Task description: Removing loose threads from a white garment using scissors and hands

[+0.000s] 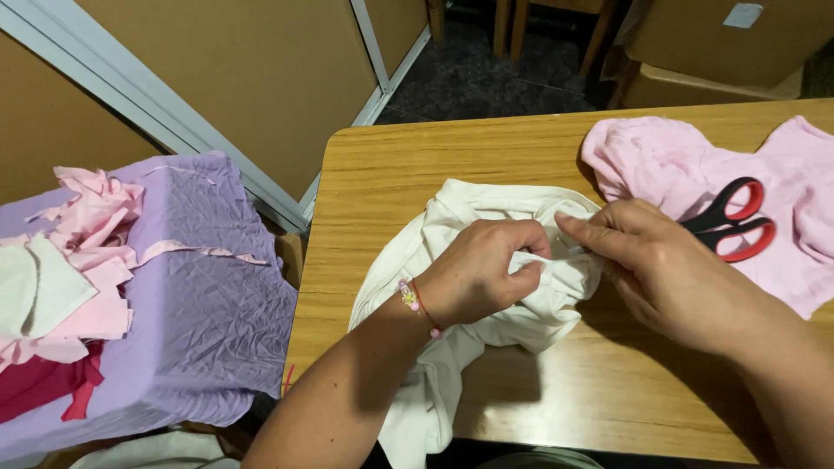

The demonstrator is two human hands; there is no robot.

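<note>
1. Nearest: cream-white soft cotton garment [486, 260] lies bunched mid-worktop, its lower part hanging over the near edge of the light wooden worktop [382, 174].
2. Left hand [482, 269], bead bracelet on the wrist, is closed on a fold of the cream garment, fingers curled in and pinching cloth.
3. Right hand [660, 260] pinches the same bunched edge just beside the left; fingertips of the two hands almost meet. Both clamped on fabric, none free.
4. Step, as I read it: sorting out or stretching one edge or seam between the hands. Judgement only.
5. Next move likely needs that edge held taut and flat, and one hand freed if a tool is wanted.
6. Just past the right hand: red-and-black-handled scissors [730, 221], blades hidden behind the hand, lying on a crumpled pale pink fabric piece [643, 156].
7. Left, off the worktop: lilac crinkled cloth cover [200, 287] carrying a heap of pink, white and dark red fabric scraps [78, 260].
8. Far: brown cardboard boxes [712, 43].
</note>
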